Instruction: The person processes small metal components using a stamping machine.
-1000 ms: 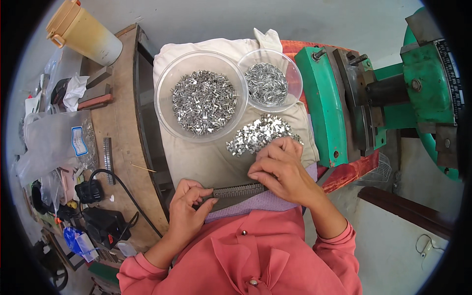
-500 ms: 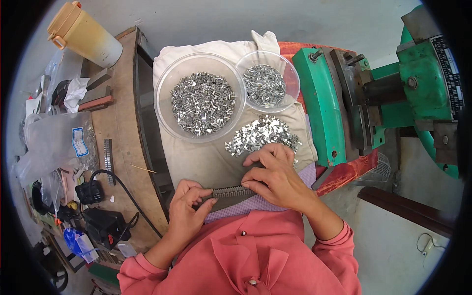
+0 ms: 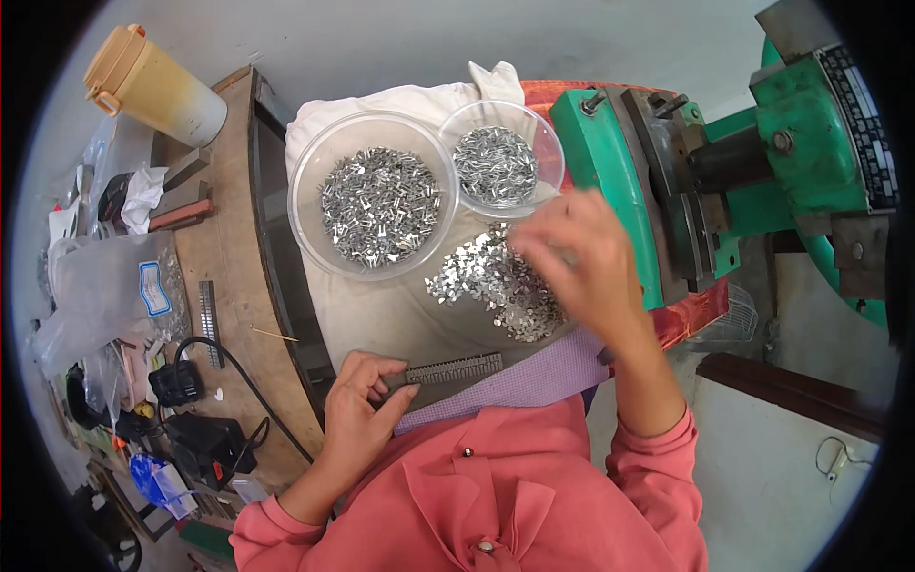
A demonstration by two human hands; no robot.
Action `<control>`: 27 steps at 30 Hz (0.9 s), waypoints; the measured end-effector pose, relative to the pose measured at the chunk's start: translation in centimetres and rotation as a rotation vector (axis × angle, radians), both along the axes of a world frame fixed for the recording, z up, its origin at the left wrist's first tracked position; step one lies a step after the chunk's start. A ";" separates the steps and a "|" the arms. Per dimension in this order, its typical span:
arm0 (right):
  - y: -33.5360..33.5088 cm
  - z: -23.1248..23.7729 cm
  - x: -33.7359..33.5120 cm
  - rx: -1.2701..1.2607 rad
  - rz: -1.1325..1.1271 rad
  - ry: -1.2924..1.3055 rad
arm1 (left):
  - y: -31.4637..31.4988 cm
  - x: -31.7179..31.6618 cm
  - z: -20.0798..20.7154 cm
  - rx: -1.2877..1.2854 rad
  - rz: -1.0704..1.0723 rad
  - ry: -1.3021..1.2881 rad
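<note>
My left hand pinches the left end of a dark, comb-like slotted metal strip, which lies on the cloth close to me. Off the strip, my right hand is raised over the right side of a loose pile of small shiny metal pieces. Motion blurs its bent fingers, so whether they hold a piece cannot be made out. Behind the pile stand a large clear plastic tub of small pronged metal parts and a smaller clear tub of thin silvery metal parts.
A green press machine stands at the right on red cloth. The wooden bench at left carries a yellowish jug, plastic bags, a black cable and another slotted strip. Purple checked cloth lies along the near edge.
My right hand has left the strip's right end and moved up and right, over the pile toward the smaller tub. My left hand stays on the strip. The view has shifted slightly.
</note>
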State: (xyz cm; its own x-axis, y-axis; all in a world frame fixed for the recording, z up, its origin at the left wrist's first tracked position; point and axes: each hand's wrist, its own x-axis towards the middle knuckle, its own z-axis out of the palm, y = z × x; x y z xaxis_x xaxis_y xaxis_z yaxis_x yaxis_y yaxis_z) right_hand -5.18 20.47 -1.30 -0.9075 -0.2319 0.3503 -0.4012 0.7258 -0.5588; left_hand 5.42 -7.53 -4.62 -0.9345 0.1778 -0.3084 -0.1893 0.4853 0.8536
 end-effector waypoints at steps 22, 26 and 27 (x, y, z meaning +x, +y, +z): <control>-3.0 -2.3 -8.1 0.353 -0.001 -0.047 | 6.1 -6.8 8.0 0.264 -0.177 0.473; -2.4 -2.3 -8.1 0.319 0.034 -0.082 | 6.9 -9.4 8.3 0.264 -0.074 0.525; -2.2 -2.1 -8.0 0.319 0.031 -0.073 | 7.0 -10.1 8.4 0.249 -0.071 0.544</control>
State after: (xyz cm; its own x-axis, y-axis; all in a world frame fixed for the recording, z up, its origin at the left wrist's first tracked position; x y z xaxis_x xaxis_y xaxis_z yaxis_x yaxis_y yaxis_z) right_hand -13.13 18.30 -3.44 -0.9186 -0.3469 0.1895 -0.3925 0.8571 -0.3338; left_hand -4.71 -0.55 3.75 -0.9295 0.2513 0.2700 0.3324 0.2536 0.9084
